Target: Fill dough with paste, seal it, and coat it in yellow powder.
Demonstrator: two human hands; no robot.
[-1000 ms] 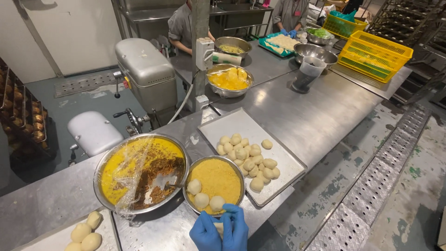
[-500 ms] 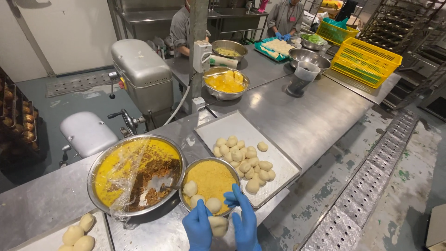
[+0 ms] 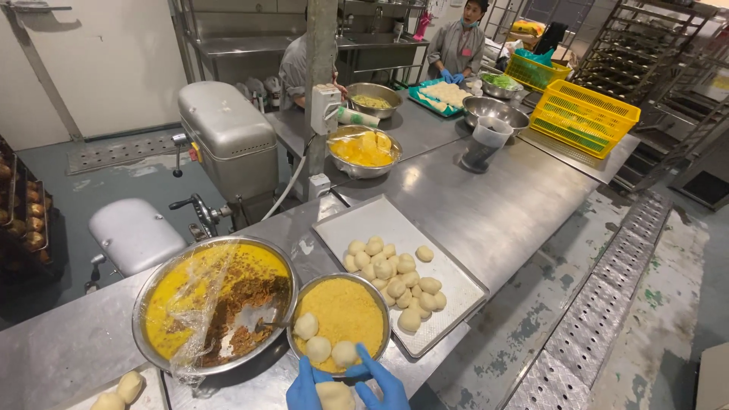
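**Dough ball held in both gloved hands, just below the crumb bowl**

Landmark = crumb bowl (image 3: 343, 319), a small steel bowl filled with fine yellow crumbs.

- Dough ball (image 3: 335, 395): pale cream, smooth, roundish, uncoated. Sits just below the crumb bowl's near rim at the bottom frame edge, partly cut off.
- Left hand (image 3: 305, 389): blue glove, fingers curled against the left side of the dough ball, half closed around it.
- Right hand (image 3: 389, 383): blue glove, cupping the ball's right side, index finger stretched up over the bowl rim. Partly closed, not a full fist.
- Three more dough pieces (image 3: 319, 348) lie on the crumbs in the near-left part of the bowl, same pale colour, surface looks bare.
- Left of the bowl, touching it: large steel bowl (image 3: 215, 310) with yellow liquid, brown residue and crumpled cling film.
- Right of the bowl: flat tray (image 3: 357, 220) with a cluster of similar pale dough balls (image 3: 395, 277).
- All on the steel table (image 3: 501, 216).
- Far beyond the bowl: another bowl of yellow mix (image 3: 363, 149), two people at work.
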